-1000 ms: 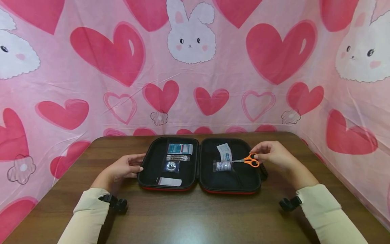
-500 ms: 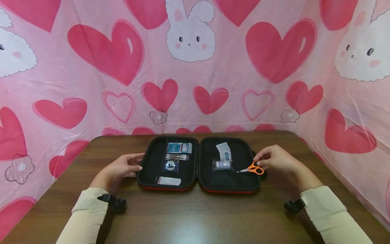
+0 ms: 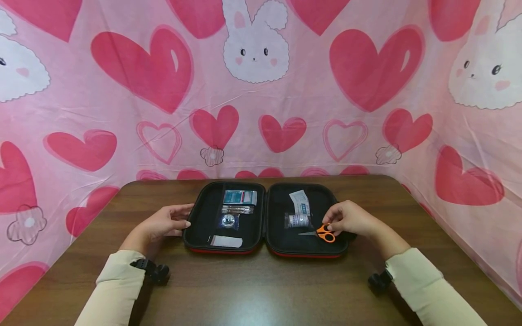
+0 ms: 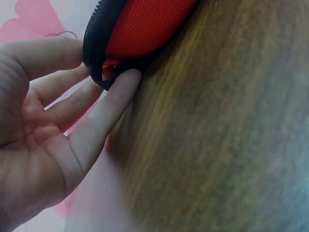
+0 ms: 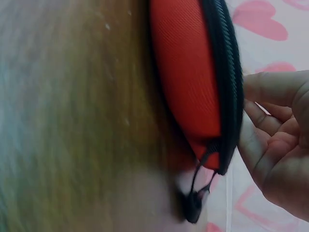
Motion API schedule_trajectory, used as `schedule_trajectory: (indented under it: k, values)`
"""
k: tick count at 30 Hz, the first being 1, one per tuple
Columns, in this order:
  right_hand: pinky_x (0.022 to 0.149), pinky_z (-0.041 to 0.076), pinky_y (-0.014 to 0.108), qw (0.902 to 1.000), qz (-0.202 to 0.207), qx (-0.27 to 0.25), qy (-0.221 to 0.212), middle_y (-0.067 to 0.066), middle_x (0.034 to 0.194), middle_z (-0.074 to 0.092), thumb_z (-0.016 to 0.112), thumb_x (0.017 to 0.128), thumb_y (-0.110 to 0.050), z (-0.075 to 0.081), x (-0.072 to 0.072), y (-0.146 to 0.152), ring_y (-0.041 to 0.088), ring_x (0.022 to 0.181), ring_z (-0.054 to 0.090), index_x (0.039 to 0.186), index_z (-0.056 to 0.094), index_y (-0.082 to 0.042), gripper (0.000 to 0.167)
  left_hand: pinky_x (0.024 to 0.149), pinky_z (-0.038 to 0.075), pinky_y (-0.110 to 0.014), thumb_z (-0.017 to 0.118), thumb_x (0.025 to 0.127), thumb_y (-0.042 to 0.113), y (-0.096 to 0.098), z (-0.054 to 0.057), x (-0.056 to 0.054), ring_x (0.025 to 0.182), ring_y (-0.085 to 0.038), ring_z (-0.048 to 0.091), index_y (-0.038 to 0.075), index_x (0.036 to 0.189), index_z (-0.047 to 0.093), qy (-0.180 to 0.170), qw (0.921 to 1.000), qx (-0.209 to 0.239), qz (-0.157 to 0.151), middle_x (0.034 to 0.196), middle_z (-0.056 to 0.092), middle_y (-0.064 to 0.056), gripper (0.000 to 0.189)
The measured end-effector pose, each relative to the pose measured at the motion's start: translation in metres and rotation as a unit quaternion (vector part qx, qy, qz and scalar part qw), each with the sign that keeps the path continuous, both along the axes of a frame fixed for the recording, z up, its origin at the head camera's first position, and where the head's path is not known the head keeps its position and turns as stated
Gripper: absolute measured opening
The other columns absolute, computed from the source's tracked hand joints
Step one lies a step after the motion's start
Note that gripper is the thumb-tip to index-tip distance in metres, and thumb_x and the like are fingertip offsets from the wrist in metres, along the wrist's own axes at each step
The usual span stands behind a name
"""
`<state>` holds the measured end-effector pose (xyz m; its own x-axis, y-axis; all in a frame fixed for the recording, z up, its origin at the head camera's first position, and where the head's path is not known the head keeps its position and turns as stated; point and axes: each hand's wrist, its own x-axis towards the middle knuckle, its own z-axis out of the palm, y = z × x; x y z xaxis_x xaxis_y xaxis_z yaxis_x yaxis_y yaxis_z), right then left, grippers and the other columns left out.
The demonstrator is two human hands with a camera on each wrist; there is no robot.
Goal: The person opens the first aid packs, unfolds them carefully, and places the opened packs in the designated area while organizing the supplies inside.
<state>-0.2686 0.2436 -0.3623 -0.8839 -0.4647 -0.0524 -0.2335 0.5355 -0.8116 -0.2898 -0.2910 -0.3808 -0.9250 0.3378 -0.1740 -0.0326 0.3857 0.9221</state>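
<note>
A zippered case [image 3: 223, 250], black inside and red outside, lies spread open on the table. At its left edge, my left hand [image 3: 161, 224] holds the corner; the left wrist view shows the thumb [image 4: 123, 89] by a black loop and fingers at the zipper rim. Over the right half, my right hand [image 3: 352, 219] pinches orange-handled scissors [image 3: 326, 234] by a handle loop, blades pointing left. Near the blades are a bandage roll [image 3: 299, 221] in clear wrap and a white paper packet [image 3: 299, 200]. In the right wrist view the case side hides the scissors and fingertips.
The left half holds a teal packet [image 3: 239, 198], thin wrapped items [image 3: 237, 209], a round item in clear plastic [image 3: 228, 221] and a white strip [image 3: 226, 242]. A zipper pull [image 5: 193, 205] dangles off the case's right side. Pink heart-print cloth [image 3: 253, 99] hangs behind the table [image 3: 253, 290].
My right hand first drew the scissors rightward off the bandage roll, then brought them back left and lower over the case's right half. The left hand stays at the case edge.
</note>
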Motion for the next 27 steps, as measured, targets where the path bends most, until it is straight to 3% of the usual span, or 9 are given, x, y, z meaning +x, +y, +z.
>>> schedule_trajectory:
  k: [6, 11, 15, 22, 27]
  values:
    - [0.063, 0.059, 0.033, 0.9998, 0.015, 0.011, 0.009, 0.01, 0.081, 0.069, 0.07, 0.083, 0.007, -0.007, 0.0, -0.012, 0.02, 0.069, 0.067, 0.09, 0.07, 0.002, 0.008, 0.089, 0.054, -0.044, 0.07, 0.09, 0.012, 0.0, 0.0, 0.0, 0.115, -0.034, 0.059, 0.0, 0.15, 0.033, 0.002, 1.0, -0.003, -0.001, 0.141, 0.044, -0.03, 0.072]
    - [0.062, 0.059, 0.035, 0.9997, 0.013, -0.021, -0.006, 0.01, 0.077, 0.067, 0.072, 0.081, 0.008, -0.012, 0.001, -0.021, 0.02, 0.069, 0.066, 0.089, 0.063, 0.005, 0.012, 0.088, 0.054, -0.044, 0.069, 0.09, 0.011, 0.0, -0.001, -0.001, 0.114, -0.033, 0.06, 0.0, 0.15, 0.033, -0.001, 1.0, -0.002, 0.0, 0.141, 0.044, -0.03, 0.071]
    - [0.061, 0.059, 0.035, 0.9995, -0.001, -0.029, -0.008, 0.01, 0.076, 0.066, 0.072, 0.079, 0.01, -0.013, 0.003, -0.026, 0.021, 0.067, 0.067, 0.087, 0.06, 0.005, 0.015, 0.088, 0.054, -0.044, 0.07, 0.09, 0.011, 0.001, -0.001, -0.002, 0.113, -0.033, 0.06, 0.001, 0.15, 0.033, -0.003, 1.0, -0.003, 0.002, 0.142, 0.044, -0.03, 0.071]
    - [0.061, 0.053, 0.029, 0.9992, -0.035, 0.014, 0.015, 0.005, 0.074, 0.065, 0.074, 0.076, 0.009, -0.013, 0.004, -0.03, 0.016, 0.068, 0.062, 0.084, 0.061, -0.001, 0.018, 0.089, 0.053, -0.044, 0.069, 0.09, 0.012, 0.001, 0.0, 0.0, 0.116, -0.035, 0.058, 0.001, 0.15, 0.032, -0.004, 1.0, -0.004, 0.0, 0.143, 0.043, -0.03, 0.071]
    - [0.065, 0.057, 0.032, 0.9987, -0.051, 0.007, 0.002, 0.005, 0.077, 0.065, 0.073, 0.076, 0.011, -0.014, 0.003, -0.031, 0.018, 0.071, 0.064, 0.083, 0.062, -0.001, 0.018, 0.09, 0.053, -0.045, 0.068, 0.091, 0.011, 0.0, 0.0, 0.0, 0.119, -0.037, 0.056, 0.001, 0.151, 0.032, -0.003, 1.0, 0.005, -0.007, 0.142, 0.044, -0.03, 0.071]
